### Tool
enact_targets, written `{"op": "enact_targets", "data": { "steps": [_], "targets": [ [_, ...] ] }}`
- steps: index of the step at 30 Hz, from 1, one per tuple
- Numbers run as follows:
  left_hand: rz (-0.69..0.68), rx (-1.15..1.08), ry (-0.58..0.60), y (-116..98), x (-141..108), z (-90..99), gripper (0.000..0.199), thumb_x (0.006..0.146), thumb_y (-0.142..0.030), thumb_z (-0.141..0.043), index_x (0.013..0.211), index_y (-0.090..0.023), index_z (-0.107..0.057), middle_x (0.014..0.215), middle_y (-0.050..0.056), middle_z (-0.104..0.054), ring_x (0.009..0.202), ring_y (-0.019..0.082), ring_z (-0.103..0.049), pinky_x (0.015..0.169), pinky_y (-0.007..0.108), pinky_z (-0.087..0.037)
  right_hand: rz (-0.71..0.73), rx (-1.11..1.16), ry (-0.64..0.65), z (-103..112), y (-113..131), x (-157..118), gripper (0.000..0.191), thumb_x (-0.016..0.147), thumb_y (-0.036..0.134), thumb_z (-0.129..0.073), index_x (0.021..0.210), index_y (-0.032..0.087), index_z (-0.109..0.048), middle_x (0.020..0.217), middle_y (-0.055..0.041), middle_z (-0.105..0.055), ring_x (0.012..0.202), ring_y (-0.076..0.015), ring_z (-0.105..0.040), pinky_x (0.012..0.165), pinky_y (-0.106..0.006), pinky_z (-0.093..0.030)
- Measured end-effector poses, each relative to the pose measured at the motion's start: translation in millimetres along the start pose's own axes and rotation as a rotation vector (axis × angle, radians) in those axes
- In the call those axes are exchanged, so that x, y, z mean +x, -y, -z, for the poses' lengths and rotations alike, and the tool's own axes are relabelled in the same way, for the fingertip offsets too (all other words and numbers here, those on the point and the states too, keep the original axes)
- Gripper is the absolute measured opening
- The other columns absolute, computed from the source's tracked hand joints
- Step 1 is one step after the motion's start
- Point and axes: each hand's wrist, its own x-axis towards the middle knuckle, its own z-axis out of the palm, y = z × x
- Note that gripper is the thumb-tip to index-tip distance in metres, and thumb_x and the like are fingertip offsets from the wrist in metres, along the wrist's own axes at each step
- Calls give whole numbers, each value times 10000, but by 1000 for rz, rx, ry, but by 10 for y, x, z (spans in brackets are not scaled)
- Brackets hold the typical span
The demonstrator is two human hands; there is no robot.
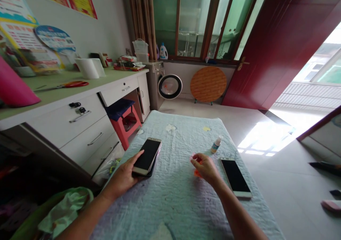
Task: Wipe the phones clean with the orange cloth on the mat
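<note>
A small spray bottle (216,145) stood on a pale blue quilted cloth (176,197); its label was partly blue, the print too small to read. Left of the bottle and nearer the wearer, the left hand (123,178) gripped a gold-edged phone (147,154) by its near left side, thumb along the edge, dark screen up, with a dark layer showing beneath. Nearer than the bottle and slightly left, the right hand (205,167) had its fingers drawn together around an orange item (197,173), blurred and mostly hidden. Right of the bottle and nearer, a white-bordered phone (236,178) lay with its dark screen up. Far left of the bottle, a green-topped table (106,77) carried red-handled scissors (76,84) and a white paper roll (89,68). Higher up and far left of the bottle were a blue oval sign (55,38) and red-and-yellow posters (80,1), their writing too blurred to read.
</note>
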Motion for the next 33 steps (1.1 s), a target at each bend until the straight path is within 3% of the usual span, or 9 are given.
{"op": "enact_targets", "data": {
  "steps": [3,6,9,12,15,21,26,30,33],
  "targets": [
    [6,33,11,-8,105,-22,820,734,-322,-697,1453,-232,-312,1405,95,-518,1260,284,-525,1044,407,-433,-35,58,-50,-17,-55,35,351,814,450,-507,845,150,-688,736,-45,-665,684,-174,-604,644,-259,-428],
    [-17,120,12,-28,108,-18,969,690,-287,-713,1499,-210,-184,1462,133,-436,1313,312,-458,1073,449,-389,-6,117,-74,2,-112,34,386,815,473,-504,903,145,-687,830,-73,-685,779,-202,-624,720,-283,-460],
    [-17,211,-13,-95,97,-36,1141,635,-443,-771,1511,-183,-88,1500,178,-359,1343,357,-401,1064,489,-387,104,160,-77,18,-181,37,380,767,385,-531,1043,157,-656,990,-86,-680,899,-218,-621,829,-315,-470],
    [44,334,-144,-231,168,-103,1036,740,-594,-653,1495,-125,-120,1456,211,-404,1323,354,-425,1054,487,-390,179,197,-63,-33,-267,68,496,663,220,-497,1146,174,-599,1073,-76,-658,969,-216,-610,884,-332,-470],
    [121,516,-181,-417,287,-167,933,781,-589,-610,1439,-35,-250,1308,230,-533,1219,355,-516,1007,436,-424,203,184,-101,-140,-352,102,580,603,145,-469,1174,183,-563,1095,-71,-650,1010,-214,-602,926,-350,-459],
    [229,773,-191,-707,404,-203,796,804,-517,-573,1367,6,-366,1073,199,-617,1025,345,-588,880,399,-457,268,107,-184,-240,-396,80,419,693,168,-504,1106,184,-579,1033,-70,-654,952,-208,-605,888,-338,-465],
    [249,793,-227,-715,441,-190,717,795,-478,-548,1345,-41,-402,1011,159,-618,980,326,-587,859,389,-450,307,57,-141,-202,-331,58,242,711,148,-519,933,183,-610,900,-46,-636,836,-184,-591,783,-294,-460],
    [189,763,-326,-758,415,-105,733,768,-459,-587,1342,-43,-401,1032,169,-605,1002,343,-567,895,416,-439,324,76,-152,-209,-338,74,265,703,128,-515,943,184,-611,906,-43,-634,833,-178,-585,775,-285,-450],
    [108,690,-379,-923,361,-110,717,773,-436,-593,1348,-54,-399,1100,187,-590,1042,357,-549,932,445,-425,303,100,-164,-215,-362,85,268,711,135,-510,953,184,-615,907,-43,-644,825,-177,-590,769,-286,-451]
  ]
}}
